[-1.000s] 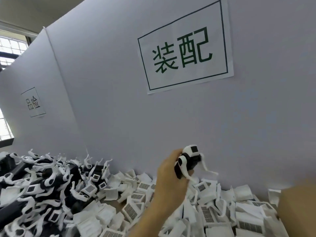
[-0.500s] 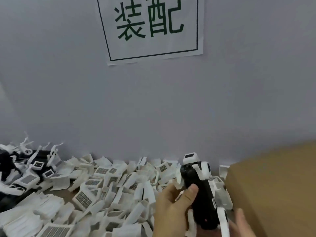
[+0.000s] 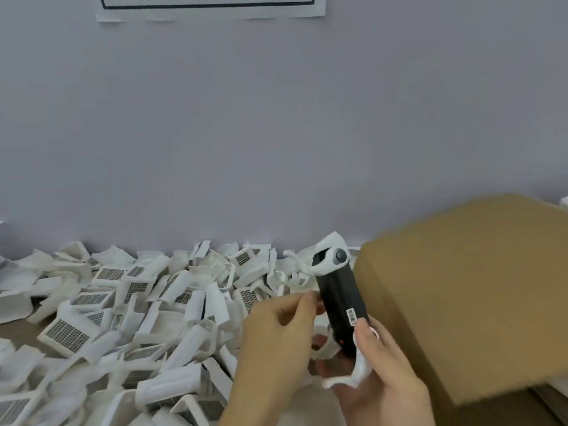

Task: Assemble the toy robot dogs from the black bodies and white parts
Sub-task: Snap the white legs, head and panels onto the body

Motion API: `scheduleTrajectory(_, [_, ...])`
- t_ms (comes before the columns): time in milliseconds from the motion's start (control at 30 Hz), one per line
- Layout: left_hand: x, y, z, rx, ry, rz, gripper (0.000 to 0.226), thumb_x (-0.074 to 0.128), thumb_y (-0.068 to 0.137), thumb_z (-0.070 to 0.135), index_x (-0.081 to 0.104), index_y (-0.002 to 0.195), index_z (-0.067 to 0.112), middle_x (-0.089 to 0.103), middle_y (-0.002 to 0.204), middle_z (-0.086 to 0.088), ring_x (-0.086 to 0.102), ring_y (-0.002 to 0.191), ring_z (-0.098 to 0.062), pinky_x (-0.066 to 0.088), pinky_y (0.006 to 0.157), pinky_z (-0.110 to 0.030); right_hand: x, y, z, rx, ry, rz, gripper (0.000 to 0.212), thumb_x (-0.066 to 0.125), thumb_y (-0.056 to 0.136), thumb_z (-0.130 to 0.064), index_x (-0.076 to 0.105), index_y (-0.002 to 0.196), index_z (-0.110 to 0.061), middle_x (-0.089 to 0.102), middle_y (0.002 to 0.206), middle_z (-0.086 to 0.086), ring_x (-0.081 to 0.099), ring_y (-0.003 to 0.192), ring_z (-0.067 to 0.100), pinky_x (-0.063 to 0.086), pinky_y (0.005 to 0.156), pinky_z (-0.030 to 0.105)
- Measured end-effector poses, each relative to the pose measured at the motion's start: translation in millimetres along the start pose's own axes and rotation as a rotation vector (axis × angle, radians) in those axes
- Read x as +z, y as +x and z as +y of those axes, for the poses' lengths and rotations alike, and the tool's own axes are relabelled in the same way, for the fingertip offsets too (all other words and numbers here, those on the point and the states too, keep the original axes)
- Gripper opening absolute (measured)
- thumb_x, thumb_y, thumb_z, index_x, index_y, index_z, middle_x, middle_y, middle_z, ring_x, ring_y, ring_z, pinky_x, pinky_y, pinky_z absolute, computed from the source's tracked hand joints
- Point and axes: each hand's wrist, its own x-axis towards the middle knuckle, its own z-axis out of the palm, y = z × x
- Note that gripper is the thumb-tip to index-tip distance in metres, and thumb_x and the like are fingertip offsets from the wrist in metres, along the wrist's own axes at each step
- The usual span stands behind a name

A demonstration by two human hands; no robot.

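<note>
One view only, worn on the head. Looks forward and slightly down across the bench (image 3: 18, 329) toward the grey wall (image 3: 276, 133) along its far edge. Close range: both hands fill the lower centre, forearms cut by the bottom edge. A cardboard box (image 3: 467, 290) crowds the right. Sign (image 3: 212, 9) on the wall cropped at top.

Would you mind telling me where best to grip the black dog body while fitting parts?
Probably grip the black body across its plain long sides near the lower end, from below, as the right hand does; the white joint tops it, a white leg hangs below.
</note>
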Motion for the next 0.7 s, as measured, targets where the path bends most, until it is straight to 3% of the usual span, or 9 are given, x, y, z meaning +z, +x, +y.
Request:
scheduleTrajectory(33, [1,1,0,0.009,-0.026,-0.035,0.041,0.053,0.1,0.019,0.082,0.083,0.042,0.077,0.088,0.021,0.071,0.082,0.004,0.051,0.066,-0.008,-1,-11,3,-0.037,0.085,-0.073,0.036,0.074,0.064,-0.006,0.069,0.1,-0.012,0.077,0.083,0.011,0.073,0.077,0.025,0.056,0.071,0.033])
scheduleTrajectory(67, [1,4,-5,-0.003,-0.069,-0.051,0.042,0.051,0.098,0.013,0.082,0.087,0.038,0.077,0.09,0.021,0.07,0.085,0.005,0.052,0.069,-0.01,-9,-3,1,-0.061,0.0,-0.122,0.046,0.076,0.059,0.001,0.07,0.102,-0.015,0.077,0.09,0.01,0.072,0.082,0.026,0.055,0.073,0.034])
scheduleTrajectory(133, [2,0,1,-0.029,-0.158,-0.098,0.029,0.056,0.093,0.016,0.082,0.087,0.028,0.076,0.087,0.019,0.069,0.081,0.007,0.052,0.06,-0.009,-8,-3,1,-0.219,-0.235,-0.088,0.061,0.078,0.064,0.019,0.066,0.105,-0.024,0.075,0.095,-0.005,0.073,0.083,0.014,0.056,0.069,0.023])
scheduleTrajectory(233, [9,-2,5,-0.05,-0.277,-0.149,0.016,0.072,0.077,0.039,0.079,0.086,0.028,0.078,0.089,0.009,0.073,0.077,-0.001,0.055,0.062,-0.014,-9,-10,5,-0.365,-0.488,-0.096,0.069,0.089,0.064,0.001,0.057,0.112,-0.038,0.07,0.099,-0.016,0.071,0.091,0.007,0.055,0.071,0.018])
scheduleTrajectory(367, [15,1,7,-0.14,-0.406,0.011,0.02,0.079,0.083,0.041,0.078,0.084,0.02,0.078,0.096,-0.016,0.075,0.094,-0.035,0.059,0.088,-0.056,1,-15,15,-0.365,-0.561,-0.103,0.076,0.092,0.062,-0.017,0.051,0.121,-0.043,0.061,0.116,-0.022,0.063,0.105,-0.001,0.051,0.082,0.017])
scheduleTrajectory(433, [16,1,6,-0.216,-0.511,0.05,0.026,0.07,0.092,0.038,0.079,0.086,0.014,0.077,0.098,-0.02,0.074,0.095,-0.042,0.055,0.09,-0.066,4,-15,11,-0.364,-0.575,-0.091,0.072,0.087,0.061,-0.027,0.051,0.12,-0.044,0.063,0.111,-0.025,0.059,0.099,-0.015,0.047,0.076,0.005])
scheduleTrajectory(500, [16,1,5,-0.265,-0.584,0.062,0.034,0.066,0.094,0.038,0.076,0.097,0.006,0.076,0.102,-0.023,0.072,0.098,-0.046,0.053,0.091,-0.07,3,-14,9,-0.382,-0.575,-0.091,0.06,0.084,0.057,-0.028,0.055,0.106,-0.045,0.068,0.091,-0.026,0.058,0.085,-0.024,0.043,0.068,-0.001])
scheduleTrajectory(567, [16,1,5,-0.269,-0.594,0.064,0.036,0.065,0.094,0.037,0.074,0.104,0.003,0.076,0.102,-0.022,0.072,0.099,-0.045,0.054,0.092,-0.067,2,-14,8,-0.385,-0.611,-0.097,0.048,0.085,0.054,-0.028,0.061,0.093,-0.042,0.07,0.08,-0.027,0.063,0.074,-0.017,0.044,0.062,0.001])
scheduleTrajectory(700, [17,2,5,-0.24,-0.586,0.047,0.051,0.07,0.08,0.041,0.071,0.11,0.0,0.075,0.102,-0.024,0.073,0.099,-0.043,0.055,0.094,-0.063,-3,-10,8,-0.431,-0.563,-0.095,0.06,0.082,0.038,-0.048,0.066,0.094,-0.033,0.072,0.074,-0.025,0.067,0.067,-0.009,0.045,0.058,0.004])
